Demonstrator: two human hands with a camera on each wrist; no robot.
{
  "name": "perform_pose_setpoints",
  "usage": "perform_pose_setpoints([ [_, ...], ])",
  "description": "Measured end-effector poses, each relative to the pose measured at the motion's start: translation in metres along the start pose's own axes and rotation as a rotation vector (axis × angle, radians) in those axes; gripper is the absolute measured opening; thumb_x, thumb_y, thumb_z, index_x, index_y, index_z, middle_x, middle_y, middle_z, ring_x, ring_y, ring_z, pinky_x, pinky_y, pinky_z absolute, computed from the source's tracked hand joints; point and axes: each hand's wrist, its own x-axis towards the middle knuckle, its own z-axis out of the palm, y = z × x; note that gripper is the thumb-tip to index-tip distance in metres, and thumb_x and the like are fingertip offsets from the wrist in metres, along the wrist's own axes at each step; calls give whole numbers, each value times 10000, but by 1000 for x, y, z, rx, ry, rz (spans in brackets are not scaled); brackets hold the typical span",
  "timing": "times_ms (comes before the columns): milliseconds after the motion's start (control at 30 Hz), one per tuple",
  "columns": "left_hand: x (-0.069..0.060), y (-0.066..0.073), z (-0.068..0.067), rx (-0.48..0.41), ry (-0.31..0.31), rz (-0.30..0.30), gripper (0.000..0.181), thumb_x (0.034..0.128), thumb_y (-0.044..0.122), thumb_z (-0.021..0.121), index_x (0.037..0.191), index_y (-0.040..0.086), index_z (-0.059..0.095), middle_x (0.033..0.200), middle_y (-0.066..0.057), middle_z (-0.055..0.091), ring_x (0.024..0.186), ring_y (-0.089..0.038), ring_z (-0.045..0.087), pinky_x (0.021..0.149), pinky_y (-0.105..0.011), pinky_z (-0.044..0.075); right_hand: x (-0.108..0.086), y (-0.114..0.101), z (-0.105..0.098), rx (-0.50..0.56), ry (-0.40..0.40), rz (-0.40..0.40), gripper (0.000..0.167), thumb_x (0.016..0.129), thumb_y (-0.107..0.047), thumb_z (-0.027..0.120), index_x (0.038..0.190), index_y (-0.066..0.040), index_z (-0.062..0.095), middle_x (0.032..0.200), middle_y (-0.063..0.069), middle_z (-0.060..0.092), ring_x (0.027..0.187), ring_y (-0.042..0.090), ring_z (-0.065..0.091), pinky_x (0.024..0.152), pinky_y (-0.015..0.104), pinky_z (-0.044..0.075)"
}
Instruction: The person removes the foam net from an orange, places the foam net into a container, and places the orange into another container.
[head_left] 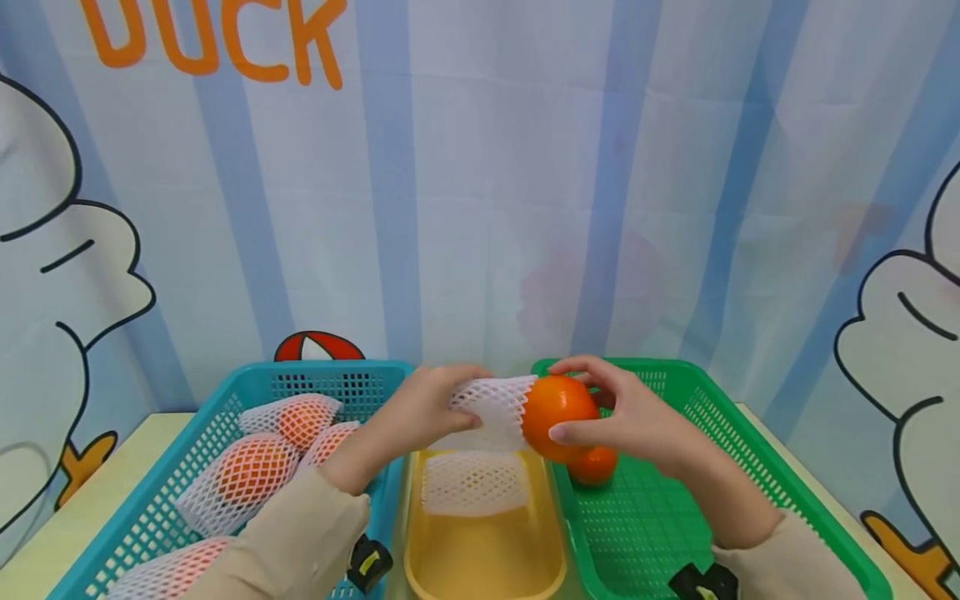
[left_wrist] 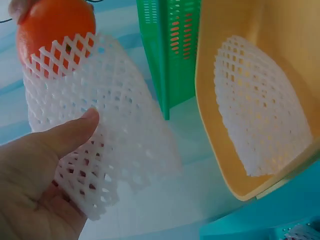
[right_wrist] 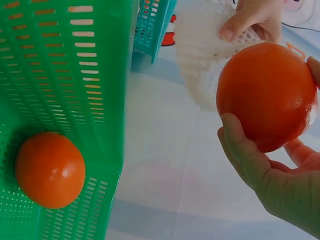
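Observation:
My left hand (head_left: 427, 410) pinches a white foam net sleeve (head_left: 491, 408), its thumb (left_wrist: 75, 132) lying flat across the mesh in the left wrist view. My right hand (head_left: 648, 421) grips a shiny orange (head_left: 557, 410) between thumb and fingers. The orange meets the net's open end, and the left wrist view shows the mesh edge overlapping its lower side. Both are held up above the yellow tray (head_left: 487, 567) and the near rim of the green basket (head_left: 675, 533). Another foam net (head_left: 476, 483) lies flat in that tray.
Inside the green basket sits one bare orange (right_wrist: 50, 170), close to its left wall. On the left, a blue basket (head_left: 142, 492) contains several oranges in foam nets (head_left: 255, 471). A striped curtain (head_left: 487, 208) with cartoon ducks hangs behind the table (head_left: 168, 429).

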Motion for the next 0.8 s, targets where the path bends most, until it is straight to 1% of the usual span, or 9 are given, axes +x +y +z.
perform_pose_setpoints([
  [67,3,-3,2,39,-5,-14,321,818,65,703,1131,50,632,1067,-60,656,897,-188,609,792,-334,507,0,2,-2,-11,7,3,537,814,-219,713,1280,-126,464,1147,158,519,967,298,543,740,390,508],
  [200,8,-10,7,103,8,-52,287,840,76,679,1123,55,638,1069,-60,658,926,-198,616,816,-366,496,1,4,-6,-18,17,9,554,814,-216,712,1292,-107,453,1140,163,521,967,298,540,739,391,505],
  [300,12,-17,15,142,27,-70,249,841,61,672,1088,57,646,1039,-62,662,909,-206,617,805,-378,493,1,6,-9,-19,24,18,563,813,-220,716,1296,-106,449,1134,161,527,964,295,542,742,391,504],
  [400,16,-23,22,169,28,-87,234,825,34,678,1057,37,646,1015,-82,663,911,-233,615,808,-394,487,3,7,-11,-22,25,19,571,814,-223,716,1301,-99,444,1134,164,529,961,290,545,751,392,503],
  [467,17,-25,27,180,2,-101,243,815,27,684,1054,25,641,1017,-100,659,924,-257,610,822,-408,479,4,8,-12,-20,23,21,581,816,-227,714,1309,-92,437,1139,171,527,962,289,546,755,394,502],
  [633,17,-26,36,205,-112,-134,266,815,46,698,1073,38,633,1039,-115,651,943,-283,600,833,-425,472,5,11,-14,-3,27,33,589,819,-230,712,1316,-90,427,1150,180,519,971,291,547,760,399,500],
  [733,16,-26,38,213,-148,-163,297,801,56,716,1084,48,625,1038,-117,647,925,-286,598,820,-434,471,6,14,-15,1,31,39,589,820,-230,710,1317,-90,426,1158,184,512,979,296,541,763,402,500],
  [800,15,-27,38,208,-181,-189,365,782,67,737,1123,57,607,1068,-115,638,945,-286,589,834,-438,464,6,16,-16,1,40,47,589,821,-229,709,1317,-90,425,1161,188,511,981,298,538,764,402,500],
])
